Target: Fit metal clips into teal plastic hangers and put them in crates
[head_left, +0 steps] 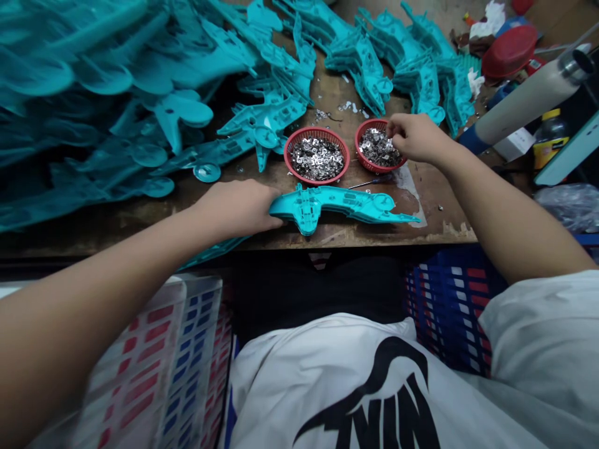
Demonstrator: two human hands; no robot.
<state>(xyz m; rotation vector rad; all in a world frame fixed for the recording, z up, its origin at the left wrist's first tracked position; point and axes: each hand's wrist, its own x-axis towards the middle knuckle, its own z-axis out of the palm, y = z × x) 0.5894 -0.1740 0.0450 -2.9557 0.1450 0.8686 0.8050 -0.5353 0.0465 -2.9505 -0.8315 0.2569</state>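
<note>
A long teal plastic part [346,201] lies along the front of the wooden bench, its narrow tip toward the right. Fingers of my left hand [243,204] are wrapped round its left end. Just behind it stands a round red basket [347,163] heaped with small silvery metal pieces [316,158]. At a smaller red basket [359,156] to the right, my right hand [418,137] has its fingers closed together over the metal pieces inside. What those fingertips hold, if anything, is too small to make out.
Teal parts [107,112] are piled high at the left, and more stacks [360,68] stand at the back. A thin rod-like tool [369,182] lies behind the held part. At the right lean a white bottle [528,96] and a yellow-capped bottle [552,134]. Plastic crates [449,305] flank my lap.
</note>
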